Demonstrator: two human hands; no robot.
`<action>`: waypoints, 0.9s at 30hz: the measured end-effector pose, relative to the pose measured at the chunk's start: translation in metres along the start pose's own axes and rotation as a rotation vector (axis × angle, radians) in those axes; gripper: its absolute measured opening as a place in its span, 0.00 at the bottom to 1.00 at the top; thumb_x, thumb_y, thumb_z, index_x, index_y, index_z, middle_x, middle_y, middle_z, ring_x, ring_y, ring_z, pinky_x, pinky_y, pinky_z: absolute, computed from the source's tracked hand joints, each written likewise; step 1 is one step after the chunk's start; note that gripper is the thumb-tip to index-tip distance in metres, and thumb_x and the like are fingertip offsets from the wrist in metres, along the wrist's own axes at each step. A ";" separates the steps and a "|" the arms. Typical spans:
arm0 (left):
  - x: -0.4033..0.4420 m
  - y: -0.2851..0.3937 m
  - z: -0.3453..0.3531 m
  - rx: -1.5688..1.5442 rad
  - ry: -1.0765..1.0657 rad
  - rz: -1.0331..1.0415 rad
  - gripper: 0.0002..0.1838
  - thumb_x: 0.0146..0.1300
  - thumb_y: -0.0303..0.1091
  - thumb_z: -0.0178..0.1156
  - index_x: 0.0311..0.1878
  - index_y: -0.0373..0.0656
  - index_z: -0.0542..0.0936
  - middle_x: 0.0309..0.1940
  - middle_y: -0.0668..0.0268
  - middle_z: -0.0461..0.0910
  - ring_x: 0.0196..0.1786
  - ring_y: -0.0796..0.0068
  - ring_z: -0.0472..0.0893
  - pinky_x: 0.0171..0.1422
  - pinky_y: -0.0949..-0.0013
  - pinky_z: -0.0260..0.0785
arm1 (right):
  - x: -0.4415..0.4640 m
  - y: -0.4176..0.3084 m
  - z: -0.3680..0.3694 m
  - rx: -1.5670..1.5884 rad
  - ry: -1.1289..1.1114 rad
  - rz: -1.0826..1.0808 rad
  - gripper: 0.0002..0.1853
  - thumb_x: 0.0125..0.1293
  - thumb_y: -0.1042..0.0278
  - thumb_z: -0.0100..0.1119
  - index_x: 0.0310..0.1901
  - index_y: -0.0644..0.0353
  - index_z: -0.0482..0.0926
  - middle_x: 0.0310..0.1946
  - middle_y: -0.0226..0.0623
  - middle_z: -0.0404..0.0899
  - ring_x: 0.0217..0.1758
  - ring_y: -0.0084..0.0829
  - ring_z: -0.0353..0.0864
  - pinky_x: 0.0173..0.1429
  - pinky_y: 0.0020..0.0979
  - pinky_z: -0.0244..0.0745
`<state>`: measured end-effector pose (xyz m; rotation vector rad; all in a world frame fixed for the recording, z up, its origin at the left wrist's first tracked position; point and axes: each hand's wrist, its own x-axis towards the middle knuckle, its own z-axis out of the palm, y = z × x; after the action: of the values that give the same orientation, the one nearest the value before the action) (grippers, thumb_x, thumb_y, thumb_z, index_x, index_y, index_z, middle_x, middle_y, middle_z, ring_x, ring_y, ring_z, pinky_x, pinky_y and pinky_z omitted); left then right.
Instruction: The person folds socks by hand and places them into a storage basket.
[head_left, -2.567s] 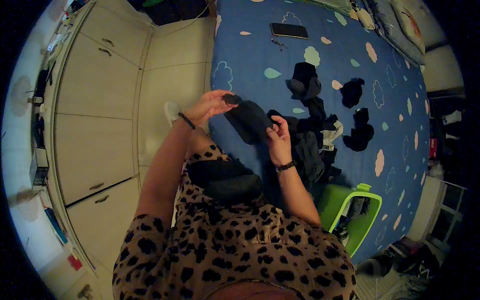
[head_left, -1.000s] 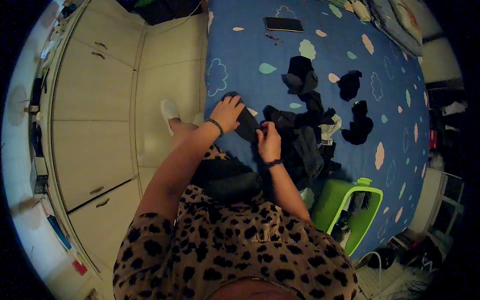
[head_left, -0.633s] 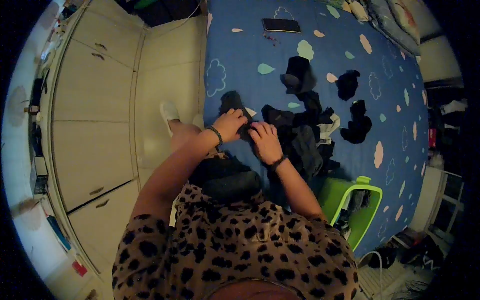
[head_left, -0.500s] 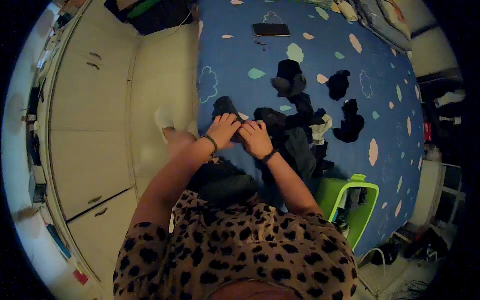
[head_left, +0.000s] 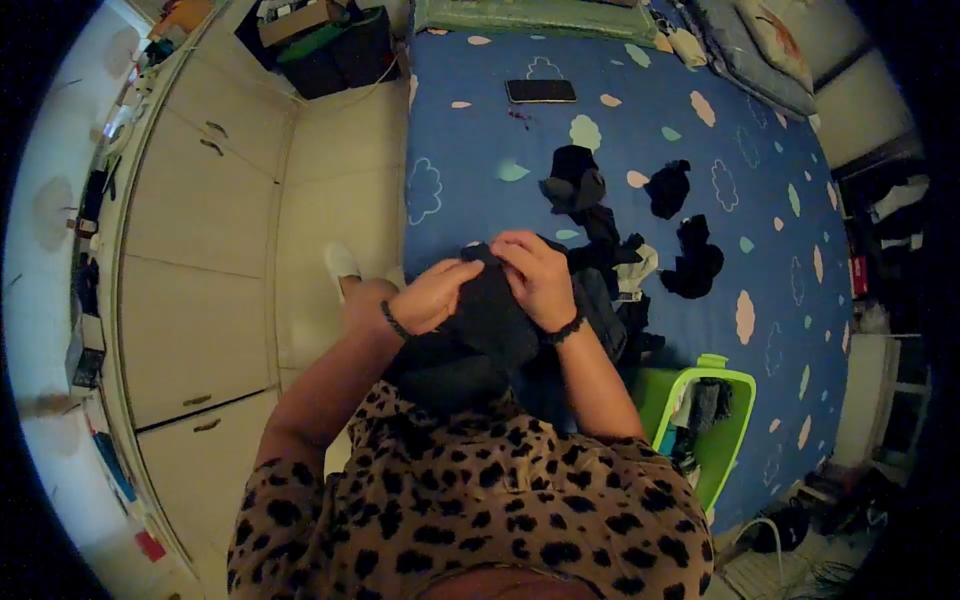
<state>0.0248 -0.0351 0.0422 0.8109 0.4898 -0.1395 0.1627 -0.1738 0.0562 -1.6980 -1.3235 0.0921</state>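
Note:
A dark sock (head_left: 492,312) hangs down from both hands over the bed's near edge. My left hand (head_left: 432,294) pinches its upper left part between thumb and fingers. Close beside it, my right hand (head_left: 538,278) grips the top edge of the same sock. Right of my hands lies a pile of dark socks (head_left: 600,300) with a white sock (head_left: 636,272) among them. Farther back are a folded dark sock bundle (head_left: 574,180) and two black bundles, one (head_left: 668,188) above the other (head_left: 695,258). Dark cloth (head_left: 440,370) rests on my lap.
A green basket (head_left: 738,440) holding clothes lies tilted at the bed's near right. A phone (head_left: 541,91) and a small beaded string (head_left: 519,118) lie on the blue bed (head_left: 470,150). Cabinets (head_left: 190,320) line the left, with black boxes (head_left: 345,55) beyond.
The dark sock has been lifted off the bed and now hangs from both hands. Both hands went from pressing on it to pinching its top. The view has shifted, showing more of the bed's far end.

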 end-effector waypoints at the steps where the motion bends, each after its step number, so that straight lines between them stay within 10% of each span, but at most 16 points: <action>1: -0.004 0.000 0.005 -0.129 -0.048 -0.025 0.16 0.74 0.39 0.49 0.55 0.38 0.75 0.42 0.68 0.82 0.43 0.77 0.81 0.50 0.69 0.75 | -0.001 -0.004 -0.007 0.000 0.004 -0.005 0.16 0.50 0.81 0.60 0.43 0.58 0.80 0.44 0.39 0.81 0.44 0.44 0.82 0.47 0.36 0.79; 7: -0.025 -0.018 0.027 0.250 0.011 0.191 0.14 0.71 0.36 0.52 0.54 0.39 0.76 0.41 0.70 0.79 0.40 0.85 0.77 0.44 0.78 0.71 | -0.024 -0.020 -0.026 0.221 -0.070 -0.111 0.17 0.52 0.82 0.56 0.44 0.59 0.80 0.47 0.42 0.80 0.48 0.43 0.81 0.51 0.34 0.77; 13: -0.034 -0.030 0.041 0.429 0.073 0.277 0.14 0.71 0.30 0.52 0.56 0.35 0.73 0.44 0.68 0.78 0.47 0.79 0.78 0.53 0.73 0.71 | -0.050 -0.036 -0.026 0.709 -0.028 0.493 0.17 0.49 0.84 0.56 0.43 0.62 0.80 0.44 0.42 0.80 0.48 0.41 0.80 0.53 0.34 0.75; 19: -0.062 -0.034 0.061 -0.064 -0.031 0.114 0.16 0.66 0.25 0.52 0.58 0.38 0.72 0.50 0.63 0.77 0.54 0.73 0.77 0.60 0.68 0.70 | -0.068 -0.053 -0.032 0.097 -0.008 0.001 0.14 0.47 0.86 0.57 0.38 0.61 0.78 0.42 0.42 0.77 0.49 0.43 0.78 0.53 0.35 0.74; 25: -0.083 -0.046 0.062 0.389 0.153 0.370 0.16 0.65 0.22 0.55 0.56 0.38 0.72 0.48 0.62 0.77 0.50 0.74 0.77 0.56 0.70 0.72 | -0.083 -0.069 -0.036 0.359 -0.068 -0.011 0.19 0.60 0.76 0.59 0.54 0.60 0.75 0.43 0.38 0.77 0.45 0.39 0.79 0.46 0.29 0.74; 27: -0.088 -0.051 0.059 0.535 0.148 0.430 0.17 0.63 0.19 0.55 0.56 0.39 0.72 0.49 0.63 0.76 0.50 0.75 0.77 0.52 0.72 0.74 | -0.092 -0.084 -0.041 0.547 -0.275 0.450 0.17 0.60 0.72 0.58 0.52 0.61 0.75 0.42 0.37 0.79 0.45 0.39 0.80 0.48 0.35 0.75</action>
<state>-0.0468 -0.1180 0.0845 1.4399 0.4098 0.1995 0.0882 -0.2739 0.0948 -1.4993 -0.9570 0.8936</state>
